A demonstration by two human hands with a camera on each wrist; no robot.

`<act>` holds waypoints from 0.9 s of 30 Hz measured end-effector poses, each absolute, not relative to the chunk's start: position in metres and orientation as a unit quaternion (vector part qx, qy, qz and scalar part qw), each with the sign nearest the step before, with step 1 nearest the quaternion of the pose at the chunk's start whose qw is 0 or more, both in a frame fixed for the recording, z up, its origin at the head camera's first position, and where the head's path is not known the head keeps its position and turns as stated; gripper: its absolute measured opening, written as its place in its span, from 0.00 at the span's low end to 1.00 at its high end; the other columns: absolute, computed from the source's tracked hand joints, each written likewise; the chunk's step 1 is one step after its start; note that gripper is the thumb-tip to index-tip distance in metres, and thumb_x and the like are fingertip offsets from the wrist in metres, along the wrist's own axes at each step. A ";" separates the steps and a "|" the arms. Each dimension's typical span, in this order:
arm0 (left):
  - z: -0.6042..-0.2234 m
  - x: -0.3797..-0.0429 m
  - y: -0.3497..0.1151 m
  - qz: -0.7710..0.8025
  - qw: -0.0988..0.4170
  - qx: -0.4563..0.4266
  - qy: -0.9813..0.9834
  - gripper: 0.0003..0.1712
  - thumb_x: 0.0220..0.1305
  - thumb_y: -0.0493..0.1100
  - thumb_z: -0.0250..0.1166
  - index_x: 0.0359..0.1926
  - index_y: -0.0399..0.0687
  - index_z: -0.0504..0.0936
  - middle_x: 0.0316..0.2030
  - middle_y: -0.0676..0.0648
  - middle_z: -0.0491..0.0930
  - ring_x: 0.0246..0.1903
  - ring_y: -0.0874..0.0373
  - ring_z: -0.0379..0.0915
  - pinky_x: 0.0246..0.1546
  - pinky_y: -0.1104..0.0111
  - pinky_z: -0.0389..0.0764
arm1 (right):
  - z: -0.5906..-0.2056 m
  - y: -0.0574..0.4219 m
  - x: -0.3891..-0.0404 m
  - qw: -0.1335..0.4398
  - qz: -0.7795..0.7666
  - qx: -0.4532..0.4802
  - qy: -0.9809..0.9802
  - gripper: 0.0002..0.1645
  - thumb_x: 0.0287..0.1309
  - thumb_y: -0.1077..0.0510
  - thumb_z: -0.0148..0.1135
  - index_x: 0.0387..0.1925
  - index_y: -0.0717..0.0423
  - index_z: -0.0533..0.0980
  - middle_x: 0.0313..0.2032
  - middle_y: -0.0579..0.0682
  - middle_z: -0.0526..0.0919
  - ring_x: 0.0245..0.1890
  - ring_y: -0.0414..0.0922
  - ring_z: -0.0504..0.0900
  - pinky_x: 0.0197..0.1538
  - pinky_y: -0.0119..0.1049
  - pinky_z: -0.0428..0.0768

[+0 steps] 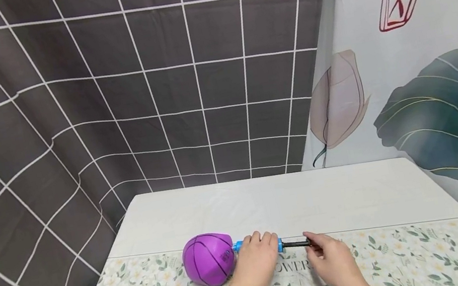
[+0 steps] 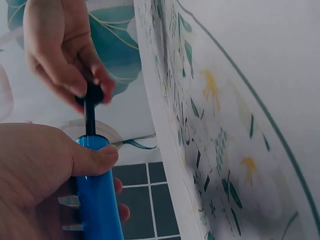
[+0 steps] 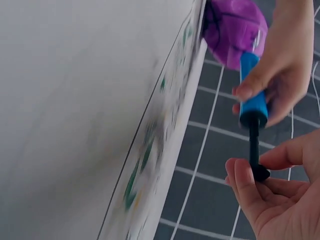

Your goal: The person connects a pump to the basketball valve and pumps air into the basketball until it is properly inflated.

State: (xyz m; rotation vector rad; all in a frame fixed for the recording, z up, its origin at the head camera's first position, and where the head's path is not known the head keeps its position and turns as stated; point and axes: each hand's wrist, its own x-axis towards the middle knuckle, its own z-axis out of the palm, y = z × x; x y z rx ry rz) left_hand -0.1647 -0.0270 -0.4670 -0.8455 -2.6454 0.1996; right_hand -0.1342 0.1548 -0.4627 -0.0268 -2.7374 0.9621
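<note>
A purple ball [image 1: 208, 261] with black lines, dented and not fully round, lies on the left of the table. From its right side runs a blue hand pump [image 2: 98, 205], its tip at the ball. My left hand [image 1: 255, 263] grips the pump's blue barrel, thumb along it in the left wrist view. The black plunger rod [image 1: 295, 244] sticks out to the right of the barrel. At its end my right hand [image 3: 275, 197] pinches the small black handle [image 3: 260, 173] between thumb and fingers. Where the tip meets the ball is partly hidden by my left hand.
A white table cover [image 1: 267, 202] with a floral band and printed lettering lies under everything. Behind stands a dark curtain [image 1: 169, 92] with a white grid. At the right hangs a pale curtain [image 1: 372, 66] with large leaves and a red seal print.
</note>
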 end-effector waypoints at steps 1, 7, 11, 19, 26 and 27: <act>-0.467 -0.164 -0.026 0.069 0.181 -0.299 -0.934 0.22 0.61 0.46 0.71 0.56 0.48 0.81 0.45 0.52 0.82 0.43 0.57 0.77 0.48 0.63 0.82 | -0.463 0.151 -0.135 0.120 0.330 0.000 -0.936 0.21 0.56 0.67 0.66 0.53 0.66 0.81 0.39 0.54 0.88 0.32 0.38 0.83 0.35 0.30 0.85; -0.467 -0.161 -0.024 0.059 0.196 -0.301 -0.931 0.24 0.56 0.48 0.75 0.53 0.48 0.82 0.42 0.53 0.82 0.41 0.57 0.76 0.45 0.65 0.82 | -0.462 0.138 -0.138 0.100 0.345 0.022 -0.933 0.18 0.57 0.65 0.68 0.51 0.63 0.83 0.36 0.48 0.87 0.31 0.35 0.82 0.34 0.26 0.83; -0.466 -0.161 -0.026 0.053 0.188 -0.299 -0.934 0.24 0.58 0.52 0.74 0.53 0.50 0.81 0.43 0.54 0.82 0.42 0.59 0.76 0.47 0.66 0.81 | -0.460 0.144 -0.138 0.088 0.372 0.025 -0.924 0.16 0.58 0.65 0.69 0.49 0.61 0.84 0.35 0.47 0.87 0.30 0.36 0.84 0.34 0.26 0.83; -0.463 -0.163 -0.030 0.054 0.163 -0.297 -0.939 0.22 0.63 0.46 0.70 0.58 0.49 0.80 0.46 0.52 0.83 0.45 0.58 0.77 0.52 0.66 0.81 | -0.458 0.177 -0.140 0.074 0.356 -0.009 -0.932 0.18 0.57 0.65 0.66 0.51 0.60 0.84 0.34 0.46 0.88 0.30 0.37 0.84 0.36 0.29 0.83; -0.462 -0.164 -0.032 0.052 0.154 -0.292 -0.943 0.21 0.65 0.44 0.68 0.58 0.49 0.79 0.47 0.52 0.83 0.47 0.57 0.77 0.54 0.65 0.81 | -0.455 0.207 -0.138 0.049 0.340 -0.034 -0.939 0.20 0.60 0.63 0.65 0.54 0.61 0.82 0.36 0.47 0.88 0.33 0.41 0.85 0.35 0.32 0.84; -0.461 -0.164 -0.032 0.053 0.156 -0.292 -0.942 0.21 0.64 0.44 0.69 0.57 0.49 0.79 0.46 0.52 0.83 0.46 0.58 0.77 0.53 0.66 0.81 | -0.455 0.210 -0.137 0.046 0.340 -0.037 -0.939 0.20 0.60 0.62 0.64 0.55 0.61 0.82 0.36 0.47 0.88 0.33 0.41 0.84 0.35 0.32 0.84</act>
